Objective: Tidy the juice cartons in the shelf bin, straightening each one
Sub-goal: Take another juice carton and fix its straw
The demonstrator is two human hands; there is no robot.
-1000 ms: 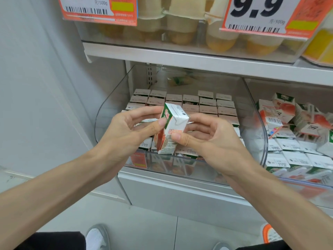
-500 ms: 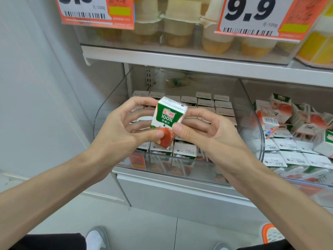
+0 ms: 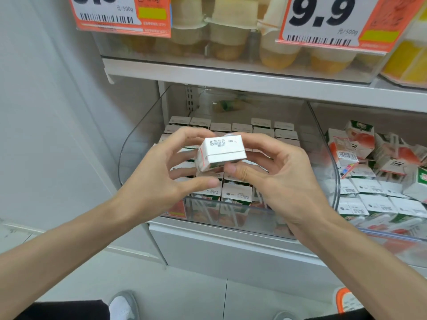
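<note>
Carton (image 3: 220, 151) is held centre frame, above the bin (image 3: 138, 144), printed top face toward the camera. Both hands grip it: left hand (image 3: 161, 181) cups its left end, right hand (image 3: 277, 179) pinches it, thumb underneath and fingers behind. Back rows (image 3: 242, 128) look upright and square. The front rows are partly hidden, so I can't judge those. This carton isn't reseated yet. Bin looks mostly done. Right bin (image 3: 369, 158) is a jumble, if that's in scope.

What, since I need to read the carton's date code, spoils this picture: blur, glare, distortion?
Head view: the held carton is slightly motion-blurred, its print barely legible; the clear bin carries faint reflections, no harsh glare; lighting even, shadows soft.
</note>
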